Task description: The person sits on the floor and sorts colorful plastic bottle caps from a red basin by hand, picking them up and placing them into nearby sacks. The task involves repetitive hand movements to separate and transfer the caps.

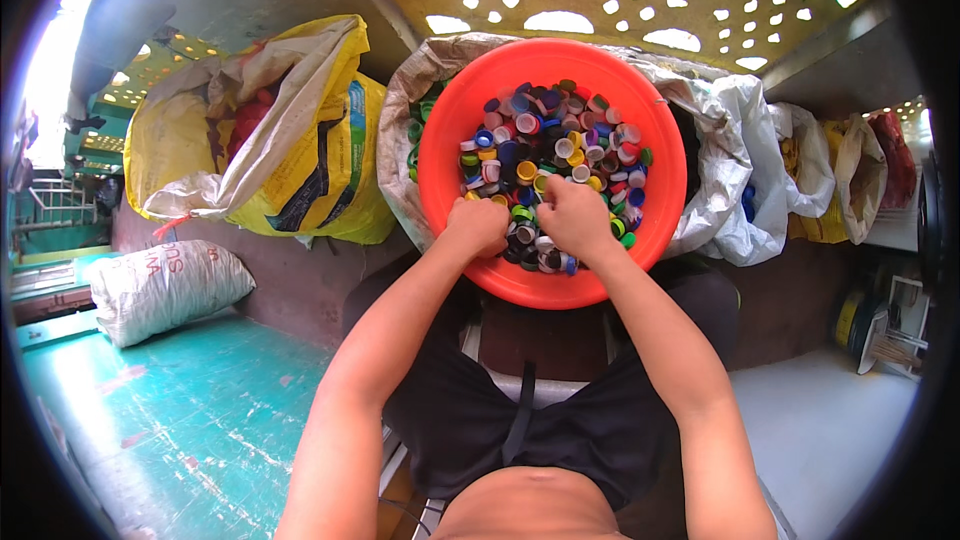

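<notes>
A round red-orange plastic basin (664, 124) is in front of me, resting against the open sacks behind it. Inside lies a heap of plastic bottle caps (551, 127) in blue, white, green, yellow, pink and black. My left hand (482, 226) is over the near left part of the heap, its fingers curled down and mostly hidden. To the right, my right hand (574, 217) reaches into the caps with bent fingers, close to some yellow and lime-green ones. Whether either hand grips a cap is not visible.
Behind the basin stands an open woven sack (401, 116) with green caps. A yellow sack (322, 172) holding red pieces is on the left. White sacks (757, 165) line the right side. A filled white sack (176, 285) lies by the green floor (217, 405).
</notes>
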`<move>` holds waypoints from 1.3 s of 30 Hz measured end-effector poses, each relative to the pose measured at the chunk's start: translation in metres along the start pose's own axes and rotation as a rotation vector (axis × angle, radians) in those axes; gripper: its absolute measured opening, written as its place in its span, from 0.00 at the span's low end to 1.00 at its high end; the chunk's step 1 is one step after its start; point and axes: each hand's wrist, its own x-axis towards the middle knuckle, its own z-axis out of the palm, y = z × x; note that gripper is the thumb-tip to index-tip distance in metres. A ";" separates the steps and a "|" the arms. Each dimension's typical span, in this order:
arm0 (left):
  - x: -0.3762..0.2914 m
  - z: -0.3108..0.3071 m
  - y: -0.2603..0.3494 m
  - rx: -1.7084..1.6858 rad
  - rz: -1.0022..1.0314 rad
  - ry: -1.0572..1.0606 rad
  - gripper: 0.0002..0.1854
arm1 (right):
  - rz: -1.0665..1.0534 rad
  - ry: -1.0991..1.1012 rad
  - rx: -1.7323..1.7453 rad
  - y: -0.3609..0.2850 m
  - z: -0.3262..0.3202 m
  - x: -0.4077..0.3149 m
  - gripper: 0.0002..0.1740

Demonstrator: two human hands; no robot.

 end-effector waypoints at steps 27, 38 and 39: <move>0.023 -0.008 -0.020 -0.629 0.005 0.541 0.14 | 0.351 -0.461 0.391 0.033 -0.096 -0.016 0.19; 0.031 0.022 0.007 0.100 -0.011 0.482 0.06 | 0.268 -0.083 1.783 0.082 -0.133 -0.038 0.13; 0.032 0.021 0.006 0.102 -0.014 0.463 0.06 | 0.307 -0.037 1.765 0.084 -0.134 -0.034 0.13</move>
